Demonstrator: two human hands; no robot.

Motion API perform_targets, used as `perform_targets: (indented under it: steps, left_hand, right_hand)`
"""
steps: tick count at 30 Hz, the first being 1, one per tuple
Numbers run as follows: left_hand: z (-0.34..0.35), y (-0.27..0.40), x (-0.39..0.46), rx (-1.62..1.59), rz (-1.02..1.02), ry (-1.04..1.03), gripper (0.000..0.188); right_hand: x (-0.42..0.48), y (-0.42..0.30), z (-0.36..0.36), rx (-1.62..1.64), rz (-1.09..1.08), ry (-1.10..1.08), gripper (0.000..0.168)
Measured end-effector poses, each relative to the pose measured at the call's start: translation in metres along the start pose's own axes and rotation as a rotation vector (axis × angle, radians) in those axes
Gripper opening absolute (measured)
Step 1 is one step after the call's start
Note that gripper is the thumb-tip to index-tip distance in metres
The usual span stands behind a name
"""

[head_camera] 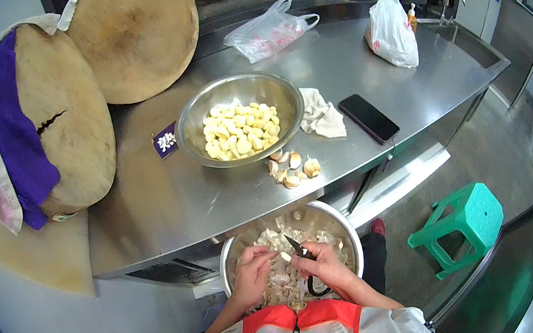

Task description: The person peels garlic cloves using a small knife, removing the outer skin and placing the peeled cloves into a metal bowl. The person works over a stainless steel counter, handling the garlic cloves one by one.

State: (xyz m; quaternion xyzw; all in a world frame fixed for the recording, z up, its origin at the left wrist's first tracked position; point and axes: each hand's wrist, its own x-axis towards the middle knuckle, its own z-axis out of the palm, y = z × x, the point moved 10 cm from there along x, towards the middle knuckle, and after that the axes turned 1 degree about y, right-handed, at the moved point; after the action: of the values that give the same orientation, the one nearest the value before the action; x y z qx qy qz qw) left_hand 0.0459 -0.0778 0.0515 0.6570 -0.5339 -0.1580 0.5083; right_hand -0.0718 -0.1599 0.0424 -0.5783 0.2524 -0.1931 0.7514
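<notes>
In my right hand point(326, 267) I hold black-handled scissors point(296, 246), blades pointing up and left. A pale peeled garlic clove point(286, 256) sits at my right thumb tip. My left hand point(253, 274) is close beside it, fingers bent together; whether they pinch anything is too small to tell. Both hands are over a large steel bowl point(358, 245) full of garlic skins point(282, 280). On the steel table point(197, 202), a second steel bowl point(186, 137) contains many peeled garlic cloves point(241, 130). Several unpeeled garlic cloves point(291, 180) lie beside that bowl.
A white cloth point(321, 115) and a smartphone point(368, 118) lie past the bowl. Plastic bags point(394, 29) stand farther back. Two round wooden chopping blocks point(133, 33) fill the left, one with purple cloth point(14, 124). A green plastic stool point(481, 213) is at right.
</notes>
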Motion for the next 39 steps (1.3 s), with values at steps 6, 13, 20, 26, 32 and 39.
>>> perform_targets:
  steps: [6, 13, 20, 26, 32, 39]
  left_hand:
    - [-0.007, 0.013, 0.000, -0.020, 0.025, 0.049, 0.021]
    - [-0.008, 0.040, 0.006, -0.058, 0.096, 0.025, 0.021]
    - [-0.001, 0.034, 0.001, -0.045, 0.136, -0.049, 0.018]
    - [0.001, 0.041, 0.006, -0.067, 0.247, -0.102, 0.018]
    - [0.003, 0.025, 0.005, 0.044, 0.147, -0.081, 0.015]
    - [-0.005, 0.041, 0.003, -0.107, 0.203, 0.122, 0.020]
  right_hand:
    - [0.002, -0.002, -0.001, 0.033, 0.019, -0.010, 0.013]
    - [0.000, 0.005, 0.007, 0.010, 0.057, -0.089, 0.013]
    - [0.000, 0.025, 0.012, 0.081, 0.152, -0.177, 0.010]
    - [0.000, 0.024, 0.016, 0.174, 0.226, -0.244, 0.008]
    - [0.006, 0.041, 0.007, 0.338, 0.319, -0.097, 0.012]
    - [0.009, 0.036, 0.017, 0.572, 0.378, -0.135, 0.004]
